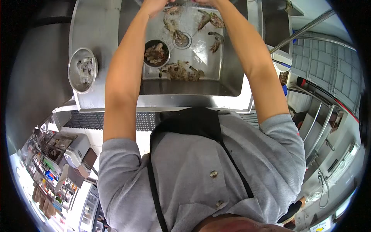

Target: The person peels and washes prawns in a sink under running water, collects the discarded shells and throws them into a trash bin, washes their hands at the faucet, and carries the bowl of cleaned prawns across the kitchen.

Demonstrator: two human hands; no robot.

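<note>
Both my hands reach over the sink [228,83] and are cut by the top edge of the view. Only the wrist and back of my left hand [154,6] show, and a sliver of my right hand [206,2]. Their fingers are mostly out of sight, so what they hold is hidden. Splashing water shows between them. Below my left hand, shrimp [170,23] trail toward the drain [185,40]. More whole shrimp [210,19] lie below my right hand, with another shrimp [215,41] near the right wall. A pile of shrimp [179,72] rests along the near side.
A metal bowl [167,58] with brownish shrimp pieces sits inside the sink, beside my left forearm. On the left counter [92,23] stands a metal colander [73,79] holding pale, peeled-looking shrimp. A metal rail [301,31] slants at the right.
</note>
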